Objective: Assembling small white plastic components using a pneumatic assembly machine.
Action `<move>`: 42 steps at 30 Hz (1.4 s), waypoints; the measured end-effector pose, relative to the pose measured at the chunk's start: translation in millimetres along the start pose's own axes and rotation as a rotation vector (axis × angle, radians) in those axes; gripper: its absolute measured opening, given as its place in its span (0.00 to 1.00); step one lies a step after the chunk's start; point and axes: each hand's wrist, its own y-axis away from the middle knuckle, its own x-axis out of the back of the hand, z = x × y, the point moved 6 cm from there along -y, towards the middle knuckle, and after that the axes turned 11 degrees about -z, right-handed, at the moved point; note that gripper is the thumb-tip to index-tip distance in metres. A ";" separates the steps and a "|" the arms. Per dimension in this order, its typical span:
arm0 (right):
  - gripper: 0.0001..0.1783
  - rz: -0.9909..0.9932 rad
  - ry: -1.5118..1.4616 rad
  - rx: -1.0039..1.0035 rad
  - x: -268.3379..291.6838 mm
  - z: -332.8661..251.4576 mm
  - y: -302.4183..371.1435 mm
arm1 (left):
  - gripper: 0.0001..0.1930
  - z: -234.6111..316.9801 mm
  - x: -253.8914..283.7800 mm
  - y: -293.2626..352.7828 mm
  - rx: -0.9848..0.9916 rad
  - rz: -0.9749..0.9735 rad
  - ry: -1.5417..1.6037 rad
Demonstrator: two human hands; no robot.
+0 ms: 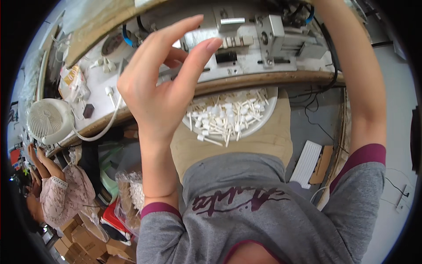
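My left hand [158, 83] is raised over the front edge of the workbench [171, 96], its thumb and forefinger held apart with nothing visible between them. Behind its fingertips sits a metal fixture [273, 37] with a row of small whitish parts [237, 41] and a black block [226, 57]. My right forearm [358, 66] reaches up past the top edge of the picture, so that hand is out of sight. On my lap, below the bench, rests a white round basin [273, 103] heaped with small white plastic pieces [228, 112] that have thin stems and wider heads.
A small white fan [49, 119] and a plastic bag [74, 83] are at the left of the bench. Another person [66, 193] sits at far left near cardboard boxes [85, 240]. Dark cables [313, 110] hang at right above a white slotted panel [305, 163].
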 end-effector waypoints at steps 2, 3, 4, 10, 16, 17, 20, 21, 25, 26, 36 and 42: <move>0.23 -0.291 -0.715 -0.098 17.3 18.7 -7.7 | 0.10 2.3 1.7 -3.9 0.004 0.070 0.039; 0.22 -0.474 -0.978 -0.188 28.3 6.7 -1.5 | 0.12 2.2 1.0 -6.5 -0.002 0.100 0.085; 0.23 -0.655 -1.222 -0.321 32.4 -8.3 5.9 | 0.14 1.3 1.5 -8.7 -0.006 0.131 0.092; 0.18 -0.683 -1.348 -0.359 33.6 -91.0 113.1 | 0.22 11.5 -5.3 -18.2 -0.117 0.093 0.139; 0.18 -0.763 -1.618 -0.543 12.8 -96.0 181.6 | 0.23 3.7 -28.5 8.2 0.001 -0.111 0.247; 0.18 -0.705 -1.568 -0.519 13.2 -95.4 184.0 | 0.23 4.1 -29.3 11.9 0.046 -0.100 0.291; 0.16 -0.660 -1.404 -0.453 8.9 -93.0 196.7 | 0.24 1.4 -24.8 19.4 0.238 -0.061 0.416; 0.16 -0.631 -1.283 -0.401 10.8 -90.8 198.2 | 0.25 -1.2 -23.3 21.3 0.313 -0.046 0.456; 0.11 -0.449 -0.874 -0.208 23.4 -96.5 200.1 | 0.17 10.4 -29.1 12.8 0.272 -0.235 0.218; 0.10 -0.460 -0.769 -0.186 26.7 -99.7 202.3 | 0.13 9.0 -31.4 13.7 0.307 -0.243 0.231; 0.13 -0.258 -0.357 0.085 34.4 -104.8 217.2 | 0.17 2.1 -29.2 32.7 0.333 -0.261 0.536; 0.12 -0.486 -0.906 -0.512 19.8 -68.0 243.4 | 0.20 6.8 -20.2 37.9 0.145 -0.097 0.220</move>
